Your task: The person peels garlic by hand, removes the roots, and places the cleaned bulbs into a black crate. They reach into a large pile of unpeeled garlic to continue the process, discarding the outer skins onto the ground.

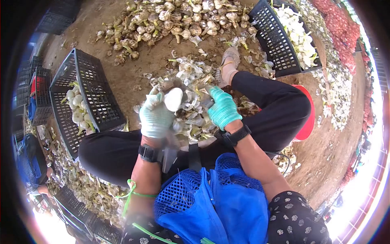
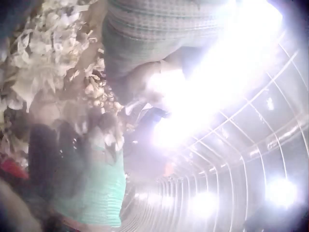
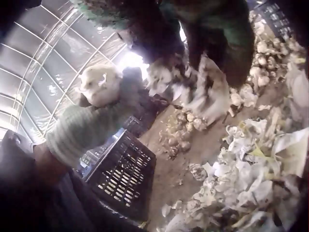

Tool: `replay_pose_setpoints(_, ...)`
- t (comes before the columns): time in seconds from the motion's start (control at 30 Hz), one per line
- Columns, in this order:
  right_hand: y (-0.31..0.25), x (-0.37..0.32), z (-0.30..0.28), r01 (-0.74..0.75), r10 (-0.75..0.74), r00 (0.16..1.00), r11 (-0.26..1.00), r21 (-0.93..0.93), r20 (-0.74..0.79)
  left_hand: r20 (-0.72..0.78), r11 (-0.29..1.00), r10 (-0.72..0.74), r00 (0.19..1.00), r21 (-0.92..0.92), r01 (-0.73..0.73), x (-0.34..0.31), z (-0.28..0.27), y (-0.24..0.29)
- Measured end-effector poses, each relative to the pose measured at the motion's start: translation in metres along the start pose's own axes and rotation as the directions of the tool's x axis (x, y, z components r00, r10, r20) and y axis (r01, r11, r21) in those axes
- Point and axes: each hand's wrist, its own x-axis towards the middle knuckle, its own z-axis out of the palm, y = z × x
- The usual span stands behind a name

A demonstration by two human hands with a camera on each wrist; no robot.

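White peeled garlic bulb is gripped by my left hand, gloved in pale green, near its thumb and fingers. To its right, my right hand, in a teal glove, has curled fingers and pinches loose garlic skins, blurred in the right wrist view. The hands are apart. Below them lies a heap of papery skins. In the left wrist view the bulb is washed out by glare.
A black crate with white bulbs stands at the left, another at the upper right. Unpeeled garlic is piled ahead on the soil floor. A red round object is beside the right knee; red net sacks lie farther right.
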Motion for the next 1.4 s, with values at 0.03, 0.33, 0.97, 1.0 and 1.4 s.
replay_pose_setpoints(0.03, -0.003, 0.001, 0.000, -0.035, 0.035, 0.999, 0.995, 0.091, -0.004, 0.000, 0.995, -0.053, 0.999, -0.083, 0.053, 0.001, -0.001, 0.002)
replay_pose_setpoints(0.33, -0.045, 0.015, -0.007, 0.272, -0.268, 0.960, 0.961, 0.048, -0.084, 0.000, 0.918, -0.255, 0.967, -0.312, 0.243, 0.011, -0.029, -0.004)
replay_pose_setpoints(0.97, 0.051, 0.114, -0.030, -0.552, 0.497, 0.832, 0.779, 0.297, 0.246, -0.201, 0.779, -0.199, 0.959, 0.561, 0.279, 0.113, 0.027, -0.042)
replay_pose_setpoints(1.0, 0.076, 0.126, -0.037, -0.573, 0.611, 0.710, 0.214, 0.791, 0.349, -0.190, 0.741, -0.172, 0.967, 0.622, 0.254, 0.129, 0.025, -0.038)
replay_pose_setpoints(1.4, 0.160, 0.231, -0.134, 0.192, 0.823, 0.469, 0.259, 0.947, -0.320, -0.371, -0.670, 0.253, 0.893, 0.599, 0.439, 0.340, -0.051, -0.062)
